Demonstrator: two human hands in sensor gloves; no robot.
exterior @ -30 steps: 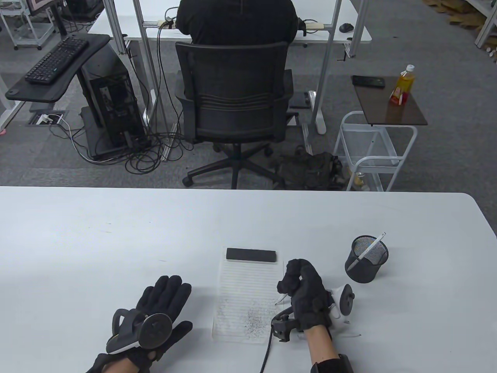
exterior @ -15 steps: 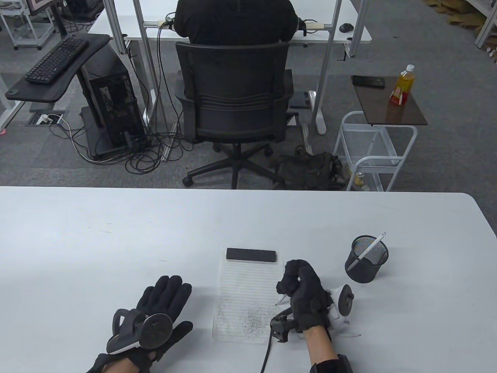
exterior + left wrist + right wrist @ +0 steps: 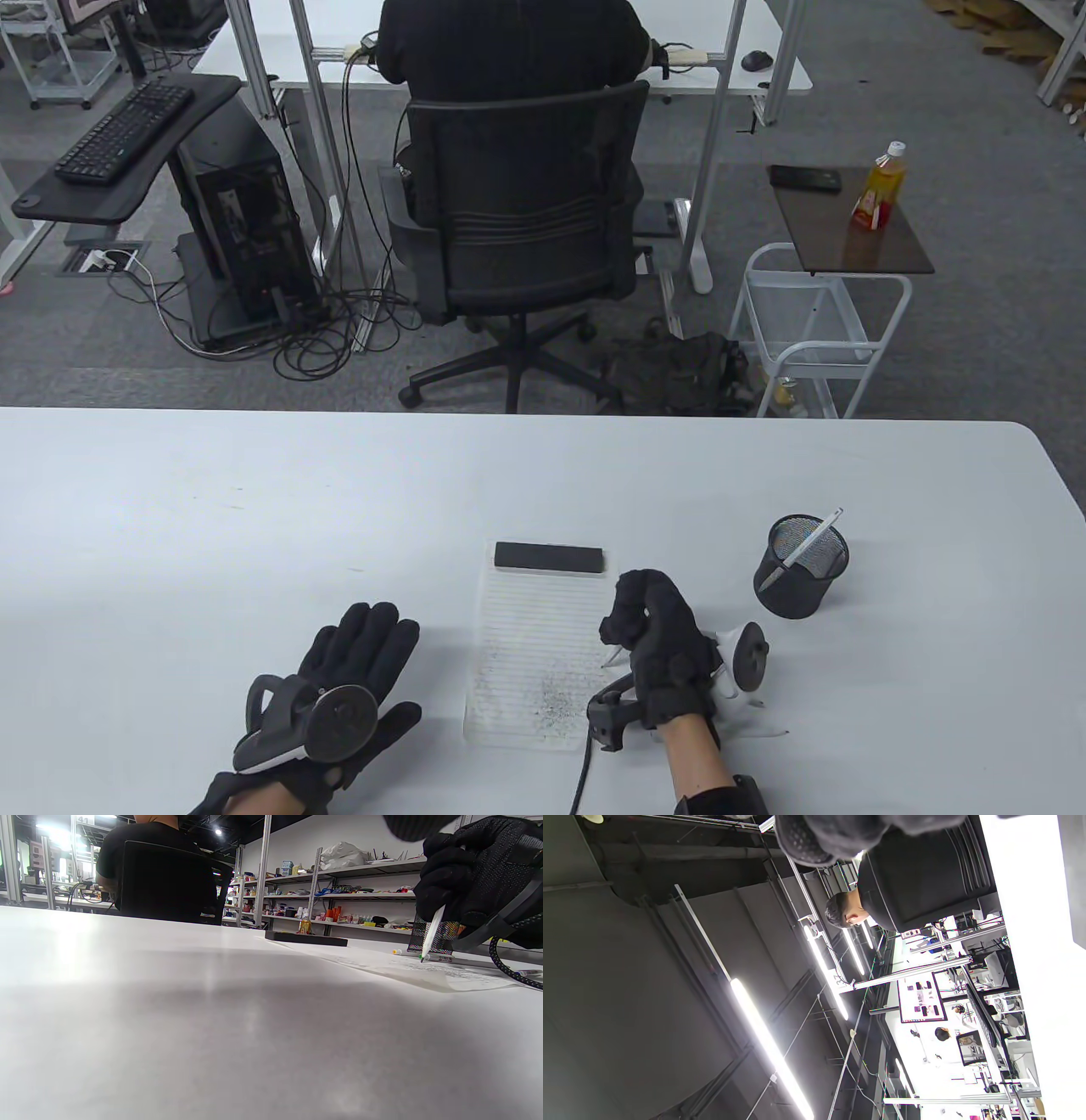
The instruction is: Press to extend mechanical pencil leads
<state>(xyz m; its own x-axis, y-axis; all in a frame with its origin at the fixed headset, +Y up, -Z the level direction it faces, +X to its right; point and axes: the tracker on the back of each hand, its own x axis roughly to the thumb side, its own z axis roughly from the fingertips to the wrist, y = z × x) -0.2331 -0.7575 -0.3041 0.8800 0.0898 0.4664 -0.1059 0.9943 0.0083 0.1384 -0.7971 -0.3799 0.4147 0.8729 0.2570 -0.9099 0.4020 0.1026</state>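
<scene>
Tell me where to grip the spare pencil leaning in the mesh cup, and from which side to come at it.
Pinch the upper end of the white pencil, where it sticks out past the rim of the mesh cup at its far right. Come in from above and to the right, then draw it out along its own slant. Its lower part sits inside the cup, so only that top end is free. The right hand is nearest, but it already holds a pencil.

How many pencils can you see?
2: one mechanical pencil gripped in the right hand, tip over the notepad; one leaning in the mesh pen cup. More could be hidden.
</scene>
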